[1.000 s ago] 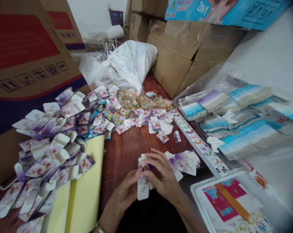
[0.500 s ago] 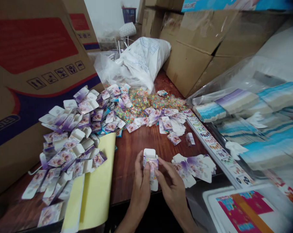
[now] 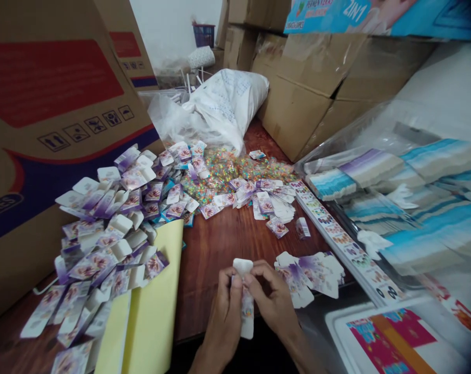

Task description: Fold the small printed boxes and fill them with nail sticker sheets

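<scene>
Between my two hands, at the table's front edge, is a small purple-and-white printed carton [image 3: 247,310], with a white flap standing up at its top end. My left hand [image 3: 225,304] grips its left side, thumb across the front. On the other side my right hand [image 3: 272,296] pinches the upper part, thumb and fingers near the flap. The fingers hide much of the carton's middle. Flat carton blanks [image 3: 311,275] lie fanned out just right of my right hand. Left of my hands, a large heap of small cartons [image 3: 114,234], several with flaps up, lies beside folded yellow card [image 3: 157,301].
Small colourful packets [image 3: 227,169] lie at the back before a white sack [image 3: 231,96]. A large printed carton [image 3: 64,119] stands left, brown boxes [image 3: 301,93] behind. Along the right are a sticker strip [image 3: 337,234], bundled blue-and-white blanks [image 3: 434,223] and a white lidded container [image 3: 337,317].
My hands and the carton have shifted slightly downward in view. My right fingers have moved from the carton's right edge to its upper part, near the flap.
</scene>
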Demonstrator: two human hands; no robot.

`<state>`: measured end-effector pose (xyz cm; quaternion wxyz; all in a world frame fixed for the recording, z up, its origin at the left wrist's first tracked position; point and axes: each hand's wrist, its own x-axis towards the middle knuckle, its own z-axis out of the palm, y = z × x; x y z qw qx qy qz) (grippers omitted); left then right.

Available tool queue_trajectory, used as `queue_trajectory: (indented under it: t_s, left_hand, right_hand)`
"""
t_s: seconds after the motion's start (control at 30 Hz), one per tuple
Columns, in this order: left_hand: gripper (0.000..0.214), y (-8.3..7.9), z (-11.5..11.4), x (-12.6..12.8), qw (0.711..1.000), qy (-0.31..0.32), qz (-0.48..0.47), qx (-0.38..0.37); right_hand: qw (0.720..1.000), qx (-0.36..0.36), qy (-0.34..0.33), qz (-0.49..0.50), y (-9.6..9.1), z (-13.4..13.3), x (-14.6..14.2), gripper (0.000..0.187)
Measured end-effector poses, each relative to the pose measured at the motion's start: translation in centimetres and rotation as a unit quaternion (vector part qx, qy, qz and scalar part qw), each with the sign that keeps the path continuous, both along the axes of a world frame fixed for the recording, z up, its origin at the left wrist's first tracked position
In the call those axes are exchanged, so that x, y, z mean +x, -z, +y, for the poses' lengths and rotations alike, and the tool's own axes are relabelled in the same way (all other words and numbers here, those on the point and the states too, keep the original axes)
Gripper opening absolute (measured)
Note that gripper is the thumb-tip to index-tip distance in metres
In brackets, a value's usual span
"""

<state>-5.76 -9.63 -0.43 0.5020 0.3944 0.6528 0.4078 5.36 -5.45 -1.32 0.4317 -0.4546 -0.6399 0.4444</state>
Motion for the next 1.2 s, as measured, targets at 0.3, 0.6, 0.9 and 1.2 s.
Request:
queue_trajectory:
  t_s: [0.3,0.6,0.9,1.2]
  left_hand:
    - [0.061,1.6,0.1,0.1,0.834,0.070,0.443,0.322]
    - [0.038,2.7,0.2,-0.9,0.792,0.043,0.502,0.346]
    - [0.035,2.7,0.1,-0.1,0.795,0.065,0.501,0.334]
    - [0.040,3.2,-0.7,-1.2,0.790,0.106,0.504,0.334]
  right_hand:
    - [0.969,0.113,0.221,0.001,0.7,-0.4,0.3,0.027]
    - [0.992,-0.046,0.110,0.051,-0.5,-0.4,-0.6,0.012]
    - [0.962,-0.198,0.155,0.104,0.4,0.3,0.3,0.019]
    - [0.994,0.108,0.020,-0.008,1.5,-1.7,0.5,0.033]
